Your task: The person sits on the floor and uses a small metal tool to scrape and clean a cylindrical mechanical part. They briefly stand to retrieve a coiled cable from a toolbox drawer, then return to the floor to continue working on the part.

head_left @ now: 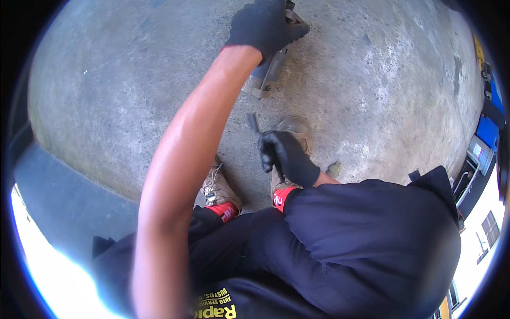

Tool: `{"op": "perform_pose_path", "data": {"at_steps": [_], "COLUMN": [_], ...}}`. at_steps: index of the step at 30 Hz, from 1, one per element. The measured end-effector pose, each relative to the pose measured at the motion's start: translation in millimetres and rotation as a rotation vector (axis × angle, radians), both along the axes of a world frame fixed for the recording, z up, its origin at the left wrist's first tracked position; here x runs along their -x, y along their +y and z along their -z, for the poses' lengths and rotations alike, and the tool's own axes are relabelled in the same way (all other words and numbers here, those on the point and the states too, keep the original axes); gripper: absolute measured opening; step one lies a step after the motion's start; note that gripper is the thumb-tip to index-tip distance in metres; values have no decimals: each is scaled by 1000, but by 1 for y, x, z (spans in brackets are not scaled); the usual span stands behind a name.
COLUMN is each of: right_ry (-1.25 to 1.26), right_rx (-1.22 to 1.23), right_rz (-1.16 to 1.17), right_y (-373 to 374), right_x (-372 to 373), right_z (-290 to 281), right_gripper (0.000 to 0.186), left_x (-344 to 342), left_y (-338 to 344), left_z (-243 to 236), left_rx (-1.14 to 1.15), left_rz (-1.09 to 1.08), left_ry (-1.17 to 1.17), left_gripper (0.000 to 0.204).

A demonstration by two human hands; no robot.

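My left hand (263,26), in a black glove, reaches to the top of the view with its fingers closed on a grey metal part (268,77) standing on the concrete floor (382,95); the arm and hand hide much of that part. Lower down, my right hand (281,154), also gloved in black, grips a slim dark tool (253,123), blurred at its upper end, above my right shoe (293,128).
My left shoe (217,190) is planted below. Along the right rim are blue containers (487,133), a grey bin (479,154), metal bars and something yellow (478,50). A darker, smoother strip of ground (69,186) runs along the lower left.
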State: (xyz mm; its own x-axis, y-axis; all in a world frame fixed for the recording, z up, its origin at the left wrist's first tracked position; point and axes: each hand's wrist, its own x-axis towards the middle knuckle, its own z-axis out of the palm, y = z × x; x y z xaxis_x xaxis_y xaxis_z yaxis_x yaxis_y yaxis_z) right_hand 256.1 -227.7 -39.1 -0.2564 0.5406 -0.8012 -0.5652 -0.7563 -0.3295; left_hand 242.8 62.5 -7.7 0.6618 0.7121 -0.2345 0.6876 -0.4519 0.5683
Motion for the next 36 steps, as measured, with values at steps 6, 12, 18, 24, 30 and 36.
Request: {"op": "perform_pose_path", "data": {"at_steps": [6, 12, 18, 24, 30, 36], "right_ry": [-283, -586, -689, -1052, -1319, -1672], "right_rx": [-187, -330, -480, -720, -1094, -1149], "right_rz": [-20, -31, -123, -438, -694, -981], "right_y": [33, 39, 87, 131, 154, 142], "right_x": [-37, -78, -71, -58, -49, -89], "right_z": [-23, -17, -26, -56, -78, -114], "right_gripper": [40, 41, 35, 20, 16, 20], "left_x": [18, 94, 218, 252, 299, 257], "left_y": [19, 38, 29, -6, -44, -95], "left_z": [-4, 2, -25, -64, -72, -54], "left_rx": [25, -92, 251, 581, 463, 608], "left_rz": [-55, -148, -62, -108, -231, -566], "left_ry": [1, -109, -255, -166, 3, -358], "left_gripper": [60, 68, 95, 97, 106, 121]}}
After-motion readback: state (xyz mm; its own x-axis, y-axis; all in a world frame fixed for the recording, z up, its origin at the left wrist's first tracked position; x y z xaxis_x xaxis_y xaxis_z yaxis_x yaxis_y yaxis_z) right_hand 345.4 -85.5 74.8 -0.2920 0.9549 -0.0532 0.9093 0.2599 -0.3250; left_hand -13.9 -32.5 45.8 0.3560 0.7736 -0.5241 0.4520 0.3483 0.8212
